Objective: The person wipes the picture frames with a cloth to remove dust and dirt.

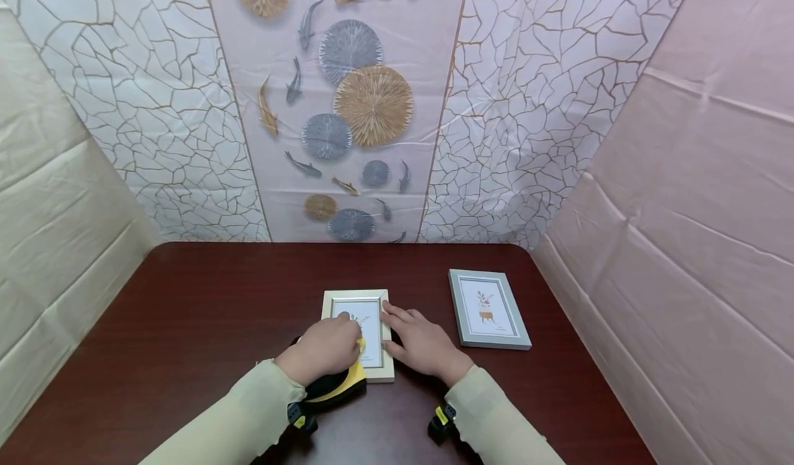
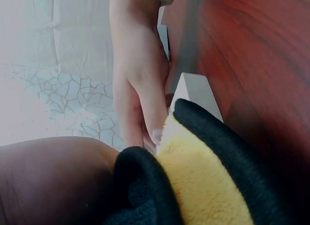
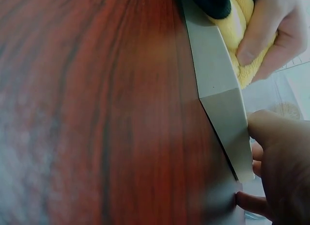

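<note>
A cream picture frame [image 1: 375, 333] with a plant print lies face up on the table. My left hand [image 1: 325, 348] grips a yellow cloth with black edging [image 1: 355, 375], pressing it on the left part of the frame and covering some of the print. In the right wrist view, the fingers of that hand pinch the cloth [image 3: 233, 28] above the frame's side [image 3: 220, 99]. My right hand [image 1: 424, 344] rests against the frame's right edge, fingers spread and fairly straight, thumb touching the rim lower down.
A grey-blue picture frame [image 1: 455, 306] with a potted-plant print lies to the right on the dark red wooden table [image 1: 236, 300]. Patterned cloth [image 1: 353, 176] hangs behind the table, with beige sheets [image 1: 657, 244] at the sides.
</note>
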The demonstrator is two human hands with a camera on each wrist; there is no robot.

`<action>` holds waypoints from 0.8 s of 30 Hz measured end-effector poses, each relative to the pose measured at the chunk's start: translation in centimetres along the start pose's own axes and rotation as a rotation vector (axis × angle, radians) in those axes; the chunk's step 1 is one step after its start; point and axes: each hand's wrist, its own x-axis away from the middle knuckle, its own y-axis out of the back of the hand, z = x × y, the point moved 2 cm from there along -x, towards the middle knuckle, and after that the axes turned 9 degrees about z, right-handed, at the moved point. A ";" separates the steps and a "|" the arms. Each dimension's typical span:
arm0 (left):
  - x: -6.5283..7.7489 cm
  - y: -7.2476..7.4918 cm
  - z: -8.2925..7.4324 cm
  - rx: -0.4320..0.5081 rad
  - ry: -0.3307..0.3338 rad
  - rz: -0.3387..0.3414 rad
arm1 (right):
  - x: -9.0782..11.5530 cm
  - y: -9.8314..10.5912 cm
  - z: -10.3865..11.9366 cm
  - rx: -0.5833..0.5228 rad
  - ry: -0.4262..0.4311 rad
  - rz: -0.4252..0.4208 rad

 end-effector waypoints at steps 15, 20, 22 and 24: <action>-3.1 0.3 1.8 0.059 0.064 0.016 | -0.1 -0.2 -0.2 -0.005 0.003 0.002; -4.0 0.2 2.4 0.071 0.071 0.015 | -0.1 -0.2 -0.3 -0.010 -0.002 0.008; -4.3 0.3 2.6 0.081 0.071 0.014 | 0.0 -0.2 -0.2 -0.010 -0.001 0.008; -4.5 0.4 2.7 0.090 0.070 0.014 | 0.0 -0.2 -0.2 -0.011 0.000 0.006</action>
